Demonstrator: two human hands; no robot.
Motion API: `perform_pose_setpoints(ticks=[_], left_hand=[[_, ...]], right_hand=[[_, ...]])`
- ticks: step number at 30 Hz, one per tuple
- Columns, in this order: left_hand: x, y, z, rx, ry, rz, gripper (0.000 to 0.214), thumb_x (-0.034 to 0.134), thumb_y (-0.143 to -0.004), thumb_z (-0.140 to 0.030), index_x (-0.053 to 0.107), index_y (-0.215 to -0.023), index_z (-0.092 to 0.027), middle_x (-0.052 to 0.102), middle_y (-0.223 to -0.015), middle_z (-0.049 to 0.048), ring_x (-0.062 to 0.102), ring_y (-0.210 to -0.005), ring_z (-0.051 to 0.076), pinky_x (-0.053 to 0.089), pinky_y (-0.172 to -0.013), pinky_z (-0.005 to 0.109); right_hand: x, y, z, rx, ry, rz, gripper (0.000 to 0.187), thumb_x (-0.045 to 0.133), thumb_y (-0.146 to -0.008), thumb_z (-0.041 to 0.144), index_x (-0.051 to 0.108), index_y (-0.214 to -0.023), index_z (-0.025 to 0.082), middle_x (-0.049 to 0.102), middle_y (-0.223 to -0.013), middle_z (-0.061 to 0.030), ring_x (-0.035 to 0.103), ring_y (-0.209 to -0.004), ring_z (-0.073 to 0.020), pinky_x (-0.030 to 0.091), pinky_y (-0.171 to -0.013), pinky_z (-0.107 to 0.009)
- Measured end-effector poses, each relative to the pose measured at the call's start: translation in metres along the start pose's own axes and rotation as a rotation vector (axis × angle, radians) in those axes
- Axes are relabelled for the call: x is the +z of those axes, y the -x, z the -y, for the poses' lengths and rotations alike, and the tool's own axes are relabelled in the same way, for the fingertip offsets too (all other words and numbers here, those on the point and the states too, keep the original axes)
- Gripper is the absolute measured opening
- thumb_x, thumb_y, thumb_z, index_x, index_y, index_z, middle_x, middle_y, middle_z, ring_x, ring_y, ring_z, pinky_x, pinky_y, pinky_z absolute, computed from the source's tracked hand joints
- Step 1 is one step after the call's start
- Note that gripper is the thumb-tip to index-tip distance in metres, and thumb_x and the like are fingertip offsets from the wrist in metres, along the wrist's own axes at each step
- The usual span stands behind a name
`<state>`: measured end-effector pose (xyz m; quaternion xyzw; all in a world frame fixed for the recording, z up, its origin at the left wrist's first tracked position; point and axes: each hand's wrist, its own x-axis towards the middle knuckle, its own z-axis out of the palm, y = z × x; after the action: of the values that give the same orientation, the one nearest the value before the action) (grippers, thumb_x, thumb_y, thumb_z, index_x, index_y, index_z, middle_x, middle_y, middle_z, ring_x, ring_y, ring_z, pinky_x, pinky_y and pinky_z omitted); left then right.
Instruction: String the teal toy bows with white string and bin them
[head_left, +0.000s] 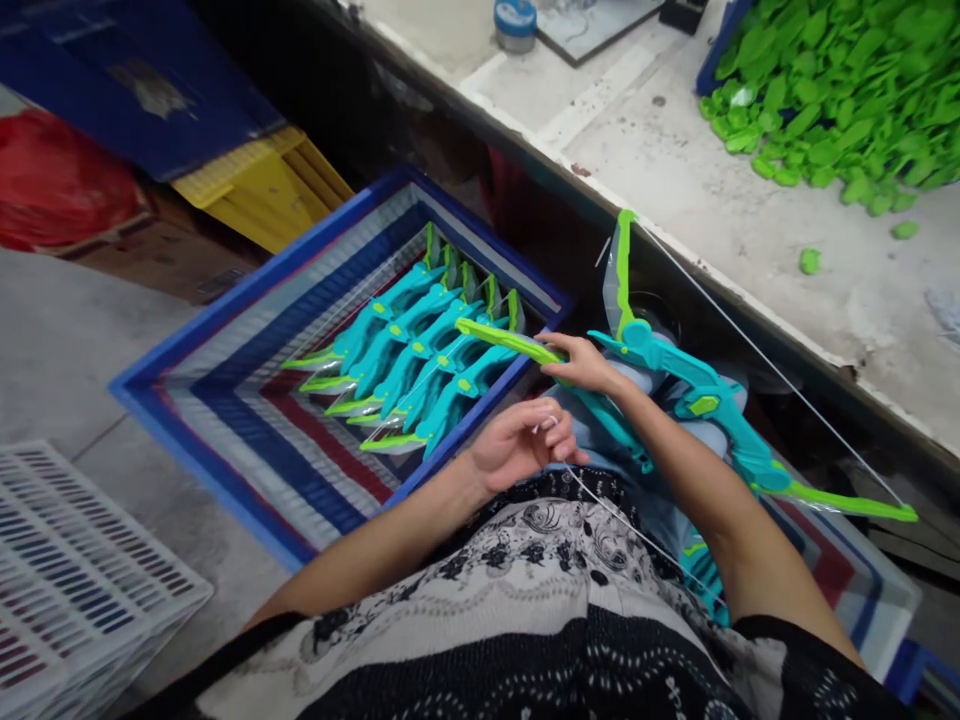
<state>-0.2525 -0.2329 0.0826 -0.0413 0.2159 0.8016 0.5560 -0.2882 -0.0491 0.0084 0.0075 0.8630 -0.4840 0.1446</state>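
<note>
My right hand [581, 362] is closed on the green limb tip of a teal toy bow [517, 345] held over my lap. My left hand [521, 440] pinches a thin white string [630, 525] that runs down across my lap. Another teal and green bow [697, 390], strung, rests on my knees against the table edge. A blue plastic crate [225, 310] stands on the floor to my left and holds several finished bows [412, 350] stacked side by side.
A worn white worktable [675, 150] runs along the right, with a heap of green plastic parts [832, 90] and a tape roll [515, 22]. White crates [75, 570] sit at lower left. Yellow and blue crates [255, 190] and a red bag [60, 180] lie behind.
</note>
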Motion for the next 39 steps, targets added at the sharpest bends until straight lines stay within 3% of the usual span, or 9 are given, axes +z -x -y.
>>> perform_pose_setpoints(ticks=[6,9,12,14,17,20,22,31,39], left_hand=[[-0.004,-0.019,0.007,0.004,-0.165,-0.179,0.038,0.084,-0.063,-0.03,0.068,-0.092,-0.012,0.064,-0.067,-0.0004,0.055,-0.053,0.007,0.052,-0.065,0.027],[-0.008,-0.018,0.006,-0.105,-0.295,-0.17,0.038,0.085,-0.061,-0.034,0.065,-0.085,-0.012,0.065,-0.063,0.001,0.058,-0.053,0.009,0.053,-0.066,0.03],[-0.006,-0.016,0.005,-0.136,-0.347,-0.152,0.037,0.084,-0.063,-0.04,0.058,-0.071,-0.014,0.054,-0.053,-0.004,0.044,-0.043,0.005,0.051,-0.058,0.029],[-0.006,-0.016,-0.001,-0.001,-0.346,-0.273,0.037,0.083,-0.063,-0.041,0.057,-0.069,-0.015,0.044,-0.049,-0.0082,0.032,-0.04,0.002,0.041,-0.046,0.021],[-0.009,-0.016,-0.023,0.366,-0.426,-0.59,0.033,0.083,-0.06,-0.039,0.062,-0.07,-0.015,0.04,-0.048,-0.0083,0.028,-0.04,0.003,0.022,-0.039,0.017],[-0.015,-0.019,-0.052,0.668,-0.611,-0.844,0.026,0.08,-0.06,-0.037,0.067,-0.069,-0.016,0.047,-0.049,-0.0059,0.029,-0.042,0.004,0.02,-0.04,0.02],[-0.019,-0.025,-0.068,0.777,-0.736,-0.917,0.022,0.077,-0.061,-0.036,0.07,-0.068,-0.016,0.051,-0.051,-0.0045,0.033,-0.044,0.006,0.024,-0.041,0.022],[-0.034,-0.042,-0.088,0.856,-1.057,-0.91,0.018,0.07,-0.07,-0.033,0.071,-0.068,-0.016,0.052,-0.052,-0.0027,0.041,-0.05,0.009,0.032,-0.048,0.023],[-0.04,-0.044,-0.093,0.888,-1.015,-0.835,0.016,0.07,-0.072,-0.032,0.071,-0.07,-0.017,0.054,-0.056,-0.0019,0.043,-0.053,0.01,0.034,-0.05,0.023]], right_hand=[[-0.002,0.0,-0.01,-0.012,-0.16,-0.018,0.054,0.07,-0.07,0.02,0.063,-0.124,0.02,0.07,-0.109,-0.0039,0.064,-0.106,-0.0215,0.049,-0.094,-0.035],[-0.004,0.0,-0.01,0.002,-0.198,-0.014,0.056,0.071,-0.069,0.023,0.063,-0.124,0.017,0.07,-0.106,-0.0055,0.064,-0.102,-0.0213,0.049,-0.094,-0.036],[-0.008,0.0,-0.011,0.004,-0.255,0.008,0.057,0.073,-0.068,0.026,0.064,-0.123,0.016,0.071,-0.104,-0.0052,0.063,-0.1,-0.021,0.049,-0.093,-0.036],[-0.011,0.001,-0.014,0.004,-0.341,0.041,0.057,0.074,-0.068,0.029,0.064,-0.123,0.017,0.071,-0.106,-0.0051,0.064,-0.099,-0.0205,0.049,-0.092,-0.036],[-0.014,0.001,-0.02,0.021,-0.48,0.077,0.059,0.075,-0.067,0.032,0.064,-0.124,0.018,0.071,-0.11,-0.0052,0.065,-0.098,-0.0201,0.049,-0.093,-0.035],[-0.017,0.001,-0.025,0.048,-0.543,0.086,0.061,0.076,-0.067,0.033,0.063,-0.125,0.02,0.071,-0.112,-0.005,0.065,-0.1,-0.0201,0.048,-0.095,-0.036],[-0.018,0.001,-0.025,0.062,-0.549,0.087,0.062,0.077,-0.067,0.033,0.063,-0.126,0.02,0.071,-0.114,-0.0053,0.065,-0.102,-0.0205,0.048,-0.097,-0.037],[-0.018,0.003,-0.025,0.077,-0.525,0.076,0.063,0.077,-0.068,0.033,0.062,-0.128,0.02,0.072,-0.111,-0.0054,0.066,-0.101,-0.0212,0.048,-0.097,-0.038],[-0.017,0.003,-0.023,0.088,-0.541,0.064,0.063,0.077,-0.067,0.035,0.063,-0.127,0.021,0.071,-0.113,-0.006,0.066,-0.104,-0.0219,0.046,-0.1,-0.04]])
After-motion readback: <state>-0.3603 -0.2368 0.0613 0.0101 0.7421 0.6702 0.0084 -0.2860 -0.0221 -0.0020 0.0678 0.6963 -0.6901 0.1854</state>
